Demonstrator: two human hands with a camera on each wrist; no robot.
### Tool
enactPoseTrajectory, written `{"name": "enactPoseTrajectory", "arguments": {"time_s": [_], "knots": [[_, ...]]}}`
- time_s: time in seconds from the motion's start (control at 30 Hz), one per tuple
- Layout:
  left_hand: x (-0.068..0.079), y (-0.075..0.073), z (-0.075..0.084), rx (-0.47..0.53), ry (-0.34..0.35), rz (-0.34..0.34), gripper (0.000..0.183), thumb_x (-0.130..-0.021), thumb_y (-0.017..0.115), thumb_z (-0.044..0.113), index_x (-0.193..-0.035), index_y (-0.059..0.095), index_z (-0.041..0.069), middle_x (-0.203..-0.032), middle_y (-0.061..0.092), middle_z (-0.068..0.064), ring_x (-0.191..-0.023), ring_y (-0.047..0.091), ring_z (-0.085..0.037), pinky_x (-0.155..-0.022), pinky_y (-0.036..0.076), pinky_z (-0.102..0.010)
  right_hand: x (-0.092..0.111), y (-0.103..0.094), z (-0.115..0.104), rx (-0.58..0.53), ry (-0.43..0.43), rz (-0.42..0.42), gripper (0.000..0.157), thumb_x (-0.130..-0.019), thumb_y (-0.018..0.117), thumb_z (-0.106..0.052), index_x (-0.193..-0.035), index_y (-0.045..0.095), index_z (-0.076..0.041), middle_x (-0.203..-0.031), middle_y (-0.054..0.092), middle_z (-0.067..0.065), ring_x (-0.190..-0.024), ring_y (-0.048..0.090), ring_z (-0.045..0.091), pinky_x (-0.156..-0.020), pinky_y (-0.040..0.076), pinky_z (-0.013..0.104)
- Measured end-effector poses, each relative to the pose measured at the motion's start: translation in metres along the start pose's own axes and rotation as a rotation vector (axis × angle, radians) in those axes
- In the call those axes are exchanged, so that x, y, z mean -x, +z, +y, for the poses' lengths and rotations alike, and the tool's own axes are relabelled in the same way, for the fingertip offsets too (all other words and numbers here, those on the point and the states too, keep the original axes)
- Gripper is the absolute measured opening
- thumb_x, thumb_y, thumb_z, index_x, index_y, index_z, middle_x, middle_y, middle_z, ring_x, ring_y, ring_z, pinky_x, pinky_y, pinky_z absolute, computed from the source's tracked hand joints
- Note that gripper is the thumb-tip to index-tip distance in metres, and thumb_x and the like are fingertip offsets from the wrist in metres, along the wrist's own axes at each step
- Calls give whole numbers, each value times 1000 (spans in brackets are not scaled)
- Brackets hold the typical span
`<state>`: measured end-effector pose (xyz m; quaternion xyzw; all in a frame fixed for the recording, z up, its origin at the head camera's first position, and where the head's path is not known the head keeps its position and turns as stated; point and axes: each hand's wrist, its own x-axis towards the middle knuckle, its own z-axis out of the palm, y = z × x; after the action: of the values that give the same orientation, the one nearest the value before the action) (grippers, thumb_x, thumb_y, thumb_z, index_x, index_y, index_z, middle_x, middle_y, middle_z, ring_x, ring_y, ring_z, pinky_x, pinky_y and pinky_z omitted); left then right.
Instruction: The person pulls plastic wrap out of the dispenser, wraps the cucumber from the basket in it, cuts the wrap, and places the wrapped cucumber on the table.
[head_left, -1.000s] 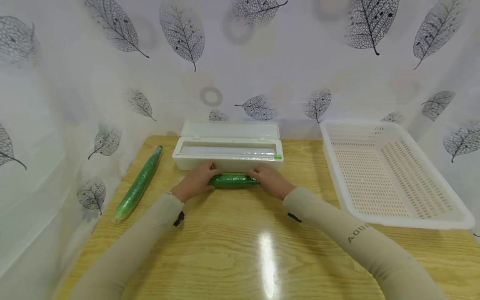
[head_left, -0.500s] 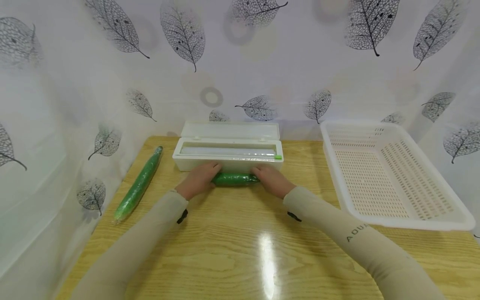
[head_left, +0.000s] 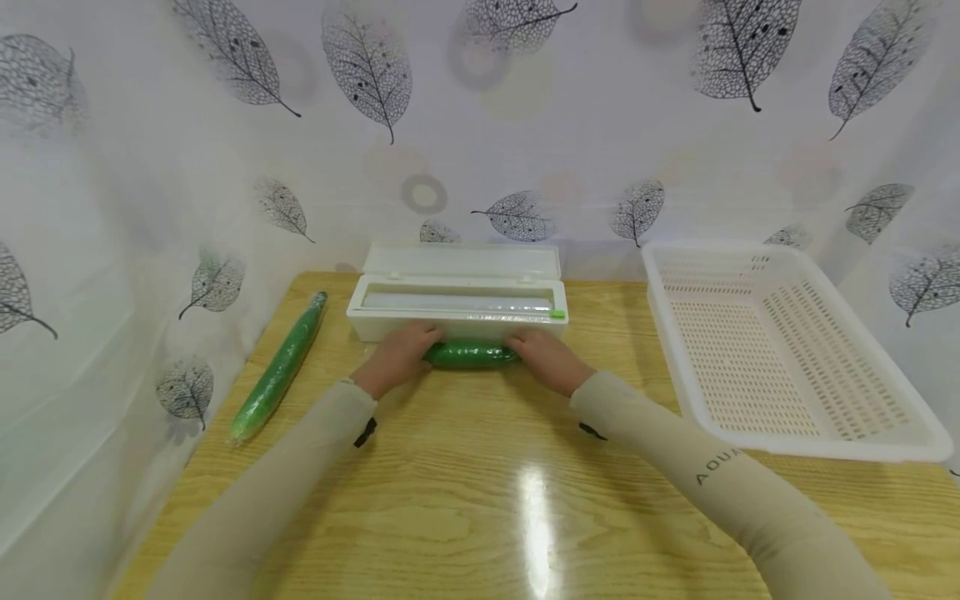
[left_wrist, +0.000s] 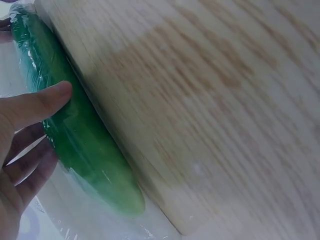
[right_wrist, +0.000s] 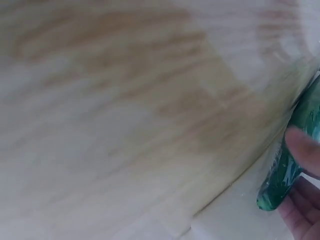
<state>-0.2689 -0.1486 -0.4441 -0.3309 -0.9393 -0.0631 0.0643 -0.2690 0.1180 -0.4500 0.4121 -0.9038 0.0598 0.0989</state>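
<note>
A green cucumber (head_left: 472, 356) lies crosswise against the front of a white cling film box (head_left: 457, 331). My left hand (head_left: 400, 357) holds its left part; in the left wrist view the thumb (left_wrist: 52, 100) lies over the cucumber (left_wrist: 85, 135) and the fingers sit on its other side. Clear film clings to the skin and spreads past the paler tip. At the other end my right hand (head_left: 546, 358) grips it, the thumb (right_wrist: 302, 147) on one side of the dark green end (right_wrist: 275, 187) and fingers on the other.
The box's lid (head_left: 461, 260) stands raised, showing a film roll (head_left: 457, 302) and a green slider (head_left: 557, 314). A second, film-wrapped cucumber (head_left: 279, 371) lies at the table's left. At right stands a white plastic basket (head_left: 772, 367). A leaf-patterned curtain (head_left: 585, 150) hangs behind.
My left hand has shifted slightly right and its thumb has moved forward over the cucumber. The cucumber has moved a little towards the box. My right hand has moved slightly right.
</note>
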Motion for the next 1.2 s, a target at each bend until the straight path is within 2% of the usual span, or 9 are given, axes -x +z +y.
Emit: {"name": "enactPoseTrajectory", "arguments": {"time_s": [0.13, 0.43, 0.57, 0.77, 0.9, 1.03, 1.2], "knots": [[2, 0, 1, 2, -2, 12, 47, -67, 83, 8, -109, 63, 6, -110, 64, -9, -102, 62, -25, -91, 51, -37, 3, -3, 0, 6, -4, 7, 27, -85, 62, 4, -112, 62, 3, -110, 62, 18, -100, 62, 29, -87, 52, 38], [5, 1, 1, -1, 10, 33, 47, -64, 84, 8, -106, 64, 8, -104, 64, -7, -96, 62, -21, -86, 53, -34, 15, -9, 7, -70, 152, -97, 23, -81, 70, -4, -103, 63, -3, -98, 68, 13, -91, 65, 28, -79, 56, 39], [5, 1, 1, 21, 2, 28, 47, -64, 84, 7, -106, 64, 8, -105, 64, -7, -98, 62, -22, -87, 53, -35, 16, -9, 10, -95, 173, -112, 33, -76, 77, -13, -104, 61, -4, -97, 67, 13, -90, 65, 28, -78, 56, 39], [5, 0, -1, 38, 9, 15, 47, -64, 84, 8, -106, 64, 8, -106, 65, -7, -100, 62, -23, -89, 53, -35, 17, -9, 12, -16, 209, -143, 38, -73, 80, -28, -90, 56, -5, -83, 65, 12, -76, 65, 27, -60, 54, 38], [5, -2, -5, 94, -8, -9, 46, -65, 83, 8, -107, 64, 8, -109, 65, -8, -102, 62, -24, -92, 51, -37, 19, -9, 13, -10, 250, -158, 38, -73, 80, -30, -86, 54, -6, -79, 64, 10, -68, 63, 24, -55, 53, 36], [5, -5, -8, 139, -30, -38, 45, -66, 82, 9, -108, 64, 9, -110, 66, -7, -104, 62, -24, -94, 50, -38, 21, -9, 13, -61, 290, -144, 31, -75, 78, -23, -85, 54, -6, -76, 63, 9, -65, 61, 23, -54, 52, 35], [5, -8, -9, 149, -21, -52, 45, -66, 82, 11, -108, 64, 9, -110, 66, -6, -104, 62, -23, -93, 50, -38, 24, -5, 13, -305, 373, -121, 26, -79, 73, -10, -91, 50, -4, -79, 59, 9, -69, 57, 21, -61, 50, 35]]}}
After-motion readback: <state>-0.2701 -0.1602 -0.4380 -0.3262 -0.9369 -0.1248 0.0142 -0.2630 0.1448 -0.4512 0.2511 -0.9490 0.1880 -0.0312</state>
